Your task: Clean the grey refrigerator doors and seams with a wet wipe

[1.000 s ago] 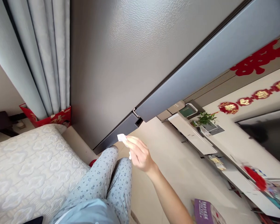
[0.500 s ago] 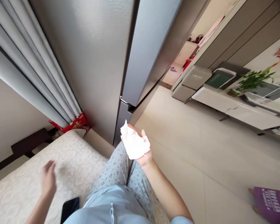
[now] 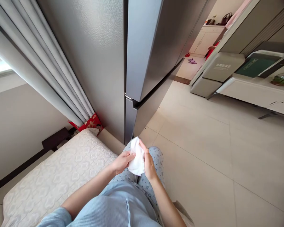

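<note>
A crumpled white tissue [image 3: 137, 162] is held above my lap between both hands. My left hand [image 3: 123, 161] pinches its left side, with the thumb lying on top. On the other side, my right hand [image 3: 149, 164] grips the tissue's right edge, fingers pointing away from me and partly behind it. Patterned light trousers [image 3: 157, 157] show beneath the hands.
Just ahead stands a tall grey refrigerator [image 3: 104, 63]. A cream quilted seat cover [image 3: 61, 176] lies to my left, with a red box [image 3: 93, 123] below the grey curtain [image 3: 49, 56]. A white low cabinet [image 3: 252, 94] and a grey bin [image 3: 223, 67] stand far right.
My left hand has come in from over the seat to the tissue and taken hold of its left side. My right hand has turned sideways. The view has shifted.
</note>
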Tool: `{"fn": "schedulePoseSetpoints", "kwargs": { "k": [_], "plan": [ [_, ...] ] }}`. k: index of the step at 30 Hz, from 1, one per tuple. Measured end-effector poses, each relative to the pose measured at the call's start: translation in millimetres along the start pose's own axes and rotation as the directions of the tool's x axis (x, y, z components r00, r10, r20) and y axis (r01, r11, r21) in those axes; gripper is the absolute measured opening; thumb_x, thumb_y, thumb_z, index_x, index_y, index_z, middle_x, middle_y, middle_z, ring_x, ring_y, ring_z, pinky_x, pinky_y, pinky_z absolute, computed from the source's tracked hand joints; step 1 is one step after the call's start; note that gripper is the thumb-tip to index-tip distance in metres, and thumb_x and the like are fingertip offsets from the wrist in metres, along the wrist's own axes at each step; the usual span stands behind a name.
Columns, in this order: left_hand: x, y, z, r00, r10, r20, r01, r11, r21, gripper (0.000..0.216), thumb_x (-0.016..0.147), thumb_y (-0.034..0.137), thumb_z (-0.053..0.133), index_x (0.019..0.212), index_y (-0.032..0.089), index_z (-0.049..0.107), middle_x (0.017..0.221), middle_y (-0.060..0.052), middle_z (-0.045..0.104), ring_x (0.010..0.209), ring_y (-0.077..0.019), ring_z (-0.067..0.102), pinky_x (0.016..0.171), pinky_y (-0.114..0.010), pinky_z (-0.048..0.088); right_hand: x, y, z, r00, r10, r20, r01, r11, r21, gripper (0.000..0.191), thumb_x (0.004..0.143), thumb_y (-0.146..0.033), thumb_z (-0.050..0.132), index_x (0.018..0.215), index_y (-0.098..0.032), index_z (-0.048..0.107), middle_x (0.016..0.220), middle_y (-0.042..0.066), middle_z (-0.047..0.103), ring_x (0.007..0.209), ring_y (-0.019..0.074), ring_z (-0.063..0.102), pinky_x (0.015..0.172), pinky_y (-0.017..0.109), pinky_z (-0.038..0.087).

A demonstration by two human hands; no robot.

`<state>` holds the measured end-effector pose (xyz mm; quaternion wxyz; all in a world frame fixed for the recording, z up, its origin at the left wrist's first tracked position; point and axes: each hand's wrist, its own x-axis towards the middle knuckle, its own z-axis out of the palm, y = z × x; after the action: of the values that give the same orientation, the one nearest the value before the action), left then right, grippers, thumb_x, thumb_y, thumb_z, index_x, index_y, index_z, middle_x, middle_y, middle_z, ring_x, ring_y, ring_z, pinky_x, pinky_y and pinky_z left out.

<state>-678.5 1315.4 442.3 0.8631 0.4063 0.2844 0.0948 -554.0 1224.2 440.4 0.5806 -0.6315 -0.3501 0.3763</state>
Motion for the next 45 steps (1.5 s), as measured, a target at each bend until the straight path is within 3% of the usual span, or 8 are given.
{"fn": "schedulePoseSetpoints", "kwargs": {
  "k": [3, 8, 14, 18, 22, 29, 39, 45],
  "plan": [
    [2.3, 12.8, -2.2, 0.954, 0.223, -0.199, -0.190, 0.967, 0.170, 0.078, 0.070, 0.083, 0.075, 0.087, 0.007, 0.071, 0.076, -0.012, 0.067, 0.067, -0.0175, 0.060, 0.062, -0.026, 0.047, -1.5, 20.6, -23.4, 0.981, -0.049, -0.190, 0.011, 0.980, -0.198, 0.085, 0.099, -0.077, 0.024, 0.153, -0.018, 0.053, 0.163, 0.010, 0.044, 0.158, 0.0257, 0.035, 0.135, 0.052, 0.022],
    [13.0, 77.5, -14.8, 0.661, 0.635, -0.399, -0.419, 0.754, 0.506, 0.053, 0.090, 0.066, 0.068, 0.101, 0.014, 0.070, 0.072, 0.000, 0.059, 0.064, -0.0096, 0.049, 0.062, -0.019, 0.039, 0.2, 72.2, -48.8, 0.904, -0.194, -0.382, -0.036, 0.855, -0.518, 0.093, 0.100, -0.074, 0.015, 0.141, -0.006, 0.064, 0.153, 0.016, 0.054, 0.159, 0.0299, 0.029, 0.133, 0.057, 0.024],
    [33.4, 145.2, -15.8, -0.001, 1.000, 0.030, -0.239, -0.029, 0.971, 0.044, 0.109, 0.034, 0.036, 0.140, 0.017, 0.063, 0.104, -0.010, 0.075, 0.089, -0.0159, 0.071, 0.077, -0.024, 0.055, -25.5, 145.9, -54.9, 0.885, -0.317, -0.340, -0.063, 0.643, -0.763, 0.088, 0.105, -0.064, 0.015, 0.138, 0.000, 0.066, 0.155, 0.018, 0.051, 0.163, 0.0313, 0.015, 0.132, 0.057, 0.024],
    [65.1, 149.9, -9.3, -0.200, 0.938, 0.284, -0.220, -0.325, 0.920, 0.053, 0.109, 0.016, 0.028, 0.155, 0.026, 0.052, 0.153, -0.009, 0.055, 0.142, -0.0177, 0.054, 0.115, -0.031, 0.049, -36.4, 169.8, -54.3, 0.905, -0.308, -0.295, -0.079, 0.558, -0.826, 0.083, 0.107, -0.059, 0.017, 0.136, 0.000, 0.067, 0.154, 0.019, 0.052, 0.162, 0.0310, 0.017, 0.132, 0.056, 0.024],
    [102.7, 120.3, -4.0, -0.117, 0.896, 0.428, -0.187, -0.443, 0.877, 0.062, 0.107, 0.012, 0.034, 0.167, 0.029, 0.031, 0.169, -0.008, 0.029, 0.160, -0.0216, 0.023, 0.131, -0.042, 0.029, -29.4, 177.0, -58.3, 0.907, -0.273, -0.320, -0.113, 0.574, -0.811, 0.082, 0.107, -0.056, 0.015, 0.135, 0.000, 0.068, 0.152, 0.019, 0.054, 0.160, 0.0309, 0.021, 0.132, 0.054, 0.022],
    [137.2, 71.9, -20.8, 0.125, 0.943, 0.307, -0.162, -0.286, 0.944, 0.077, 0.110, 0.041, 0.035, 0.170, 0.013, -0.004, 0.172, -0.019, -0.004, 0.161, -0.0304, -0.009, 0.133, -0.057, 0.008, -23.2, 188.0, -63.9, 0.905, -0.260, -0.336, -0.107, 0.626, -0.772, 0.085, 0.106, -0.058, 0.014, 0.132, 0.000, 0.070, 0.150, 0.019, 0.056, 0.158, 0.0303, 0.026, 0.132, 0.051, 0.024],
    [127.6, 134.3, 6.8, 0.025, 1.000, 0.003, -0.355, 0.006, 0.935, 0.066, 0.110, 0.052, 0.019, 0.171, 0.032, 0.003, 0.174, -0.003, -0.014, 0.161, -0.0236, -0.016, 0.132, -0.053, -0.004, -18.5, 189.5, -68.0, 0.889, -0.272, -0.369, -0.096, 0.677, -0.730, 0.093, 0.104, -0.065, 0.011, 0.127, 0.002, 0.072, 0.143, 0.021, 0.061, 0.151, 0.0321, 0.040, 0.130, 0.052, 0.029],
    [139.7, 115.5, -14.0, 0.060, 0.995, 0.081, -0.334, -0.056, 0.941, 0.072, 0.108, 0.059, 0.025, 0.169, 0.021, 0.022, 0.175, -0.013, -0.001, 0.163, -0.0273, -0.010, 0.131, -0.056, -0.003, -18.1, 188.3, -68.9, 0.896, -0.249, -0.368, -0.104, 0.688, -0.719, 0.092, 0.105, -0.063, 0.012, 0.128, 0.003, 0.072, 0.145, 0.021, 0.060, 0.152, 0.0320, 0.038, 0.129, 0.052, 0.030]
  ]
}}
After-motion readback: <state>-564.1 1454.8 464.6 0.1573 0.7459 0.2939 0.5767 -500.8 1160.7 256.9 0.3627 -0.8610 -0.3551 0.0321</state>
